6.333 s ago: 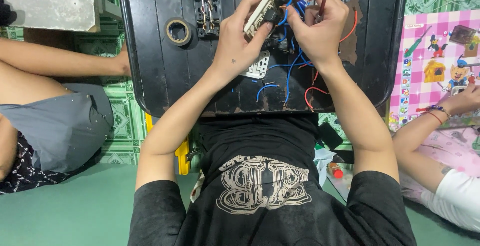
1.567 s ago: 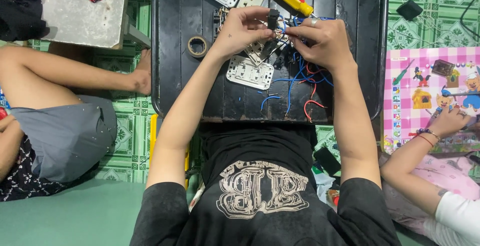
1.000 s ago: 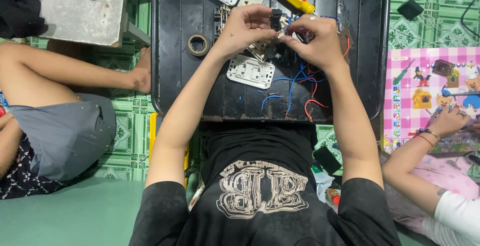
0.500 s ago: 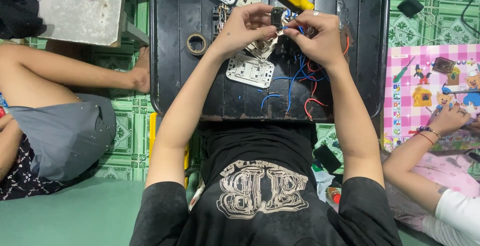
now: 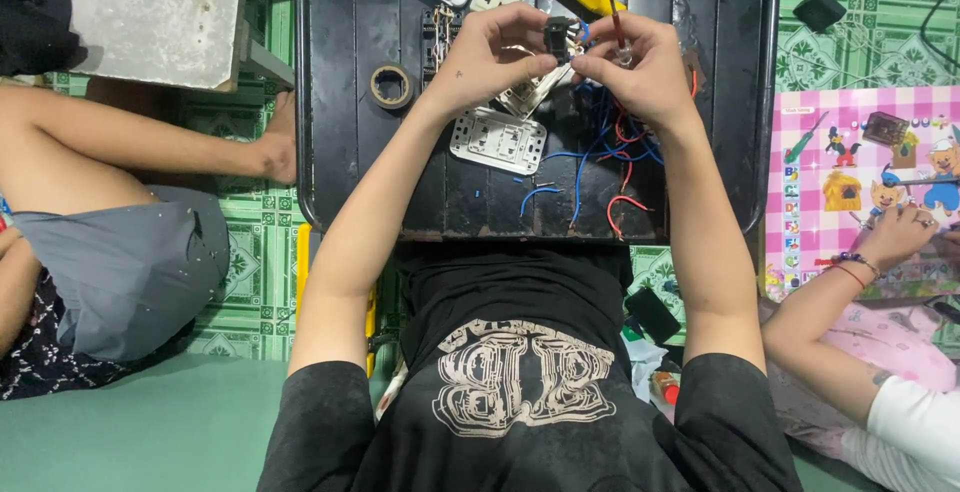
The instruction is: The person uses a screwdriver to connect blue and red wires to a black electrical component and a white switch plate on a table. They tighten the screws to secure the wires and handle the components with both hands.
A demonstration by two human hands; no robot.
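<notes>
hands raised together over black tray [image 5: 340,102]: left hand [image 5: 490,57] pinches small black switch [image 5: 558,37], right hand [image 5: 640,67] grips wires [image 5: 600,142].

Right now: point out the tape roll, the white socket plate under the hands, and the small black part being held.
tape roll [image 5: 390,86], head view, on its ring wall.
white socket plate [image 5: 497,140], head view, on its face, middle.
small black part [image 5: 556,38], head view, on its body between the two hands.
</notes>
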